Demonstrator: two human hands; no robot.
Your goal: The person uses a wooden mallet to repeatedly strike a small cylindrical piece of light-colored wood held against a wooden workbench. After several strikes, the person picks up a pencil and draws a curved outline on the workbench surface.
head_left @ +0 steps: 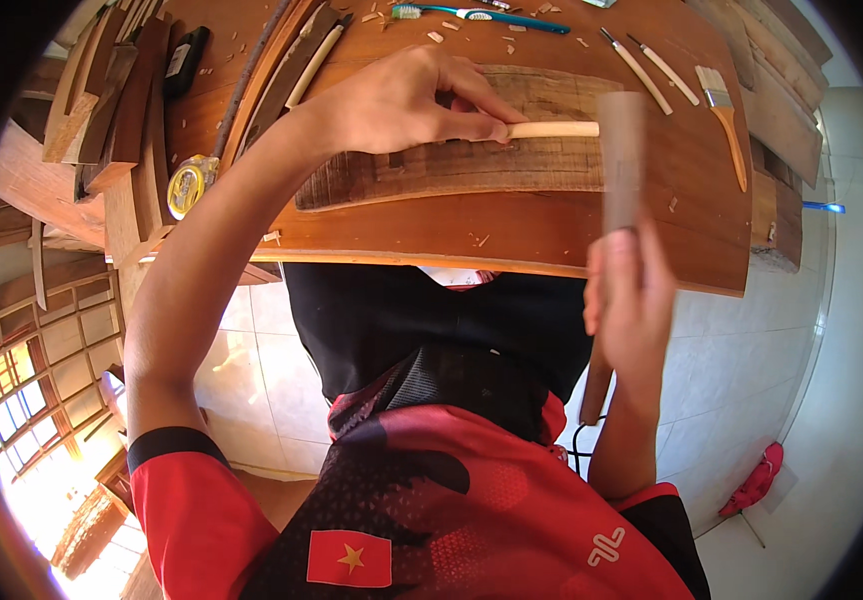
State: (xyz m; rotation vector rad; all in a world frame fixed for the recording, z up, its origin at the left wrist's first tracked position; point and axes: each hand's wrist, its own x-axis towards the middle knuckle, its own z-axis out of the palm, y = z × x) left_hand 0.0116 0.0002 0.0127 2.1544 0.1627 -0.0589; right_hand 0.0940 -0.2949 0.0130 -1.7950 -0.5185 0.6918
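Note:
My left hand [401, 100] is closed around a carving chisel [556, 129] over a brown wooden board [511, 178]. Its pale round handle points to the right, and my fingers hide the blade end. In my right hand [631, 285] is a wooden mallet [621, 165], held upright and smeared by motion. The mallet's wide upper part is right at the butt of the chisel handle; whether the two touch, I cannot tell. Below my fist the mallet's brown grip sticks out. The board lies flat on the table [401, 235], partly under my left wrist.
At the right lie two slim carving tools [639, 72] and a flat brush [721, 115]. A toothbrush [481, 14] lies at the far edge among wood chips. A tape measure [191, 187], a black object [186, 62] and stacked wood strips [101, 90] are at the left. More boards [771, 90] stand right.

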